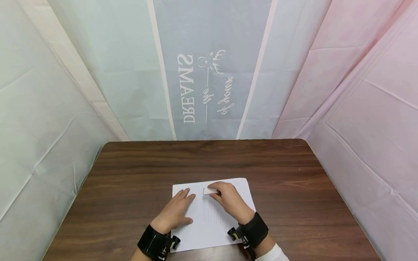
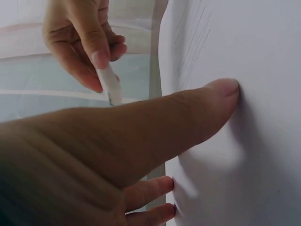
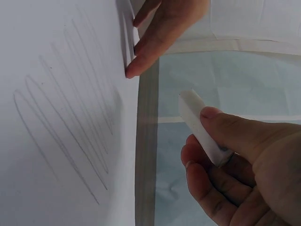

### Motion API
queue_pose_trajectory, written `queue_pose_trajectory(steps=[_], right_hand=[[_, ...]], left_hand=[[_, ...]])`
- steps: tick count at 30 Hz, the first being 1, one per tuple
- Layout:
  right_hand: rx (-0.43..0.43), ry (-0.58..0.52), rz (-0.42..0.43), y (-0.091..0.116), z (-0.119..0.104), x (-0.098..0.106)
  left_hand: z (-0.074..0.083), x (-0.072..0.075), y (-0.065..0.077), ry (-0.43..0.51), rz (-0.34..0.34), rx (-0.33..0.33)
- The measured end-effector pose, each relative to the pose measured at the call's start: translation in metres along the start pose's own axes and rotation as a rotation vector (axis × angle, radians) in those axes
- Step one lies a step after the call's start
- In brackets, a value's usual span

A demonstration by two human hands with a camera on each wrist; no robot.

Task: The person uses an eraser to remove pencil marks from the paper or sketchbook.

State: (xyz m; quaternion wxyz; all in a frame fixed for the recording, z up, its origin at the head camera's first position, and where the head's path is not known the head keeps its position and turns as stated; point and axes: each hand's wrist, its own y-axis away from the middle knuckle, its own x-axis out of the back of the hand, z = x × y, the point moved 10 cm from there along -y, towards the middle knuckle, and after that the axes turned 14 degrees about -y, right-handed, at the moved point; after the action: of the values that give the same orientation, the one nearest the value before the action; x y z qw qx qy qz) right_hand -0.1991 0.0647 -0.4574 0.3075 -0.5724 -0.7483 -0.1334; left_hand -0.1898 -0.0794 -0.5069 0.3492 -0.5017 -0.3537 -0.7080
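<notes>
A white sheet of paper (image 1: 199,237) lies on the table, with thin grey zigzag pencil lines (image 3: 66,113) drawn across its middle. My left hand (image 1: 176,212) rests on the paper's left side, fingers spread and fingertips touching it. Between thumb and fingers, my right hand (image 1: 230,199) pinches a white eraser (image 1: 209,191). The eraser is over the upper part of the sheet, near the top of the lines. In the right wrist view, the eraser (image 3: 202,127) shows raised off the paper, its block shape tilted, with one end darkened.
The dark wooden table (image 1: 130,174) extends around the paper. Light fabric curtains (image 1: 369,108) enclose its back and sides, the back one (image 1: 209,32) bearing printed lettering. Black straps with small cameras (image 1: 253,230) are worn on both wrists.
</notes>
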Motion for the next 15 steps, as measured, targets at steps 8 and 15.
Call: queue_pose_trajectory(steps=[8,15], right_hand=[[0.007,-0.002,-0.046,-0.004,0.003,-0.014],[-0.01,0.035,-0.071,-0.007,0.004,-0.023]], left_hand=[[-0.002,-0.002,0.001,0.051,-0.021,0.01],[-0.003,-0.002,0.0,0.061,-0.015,-0.004]])
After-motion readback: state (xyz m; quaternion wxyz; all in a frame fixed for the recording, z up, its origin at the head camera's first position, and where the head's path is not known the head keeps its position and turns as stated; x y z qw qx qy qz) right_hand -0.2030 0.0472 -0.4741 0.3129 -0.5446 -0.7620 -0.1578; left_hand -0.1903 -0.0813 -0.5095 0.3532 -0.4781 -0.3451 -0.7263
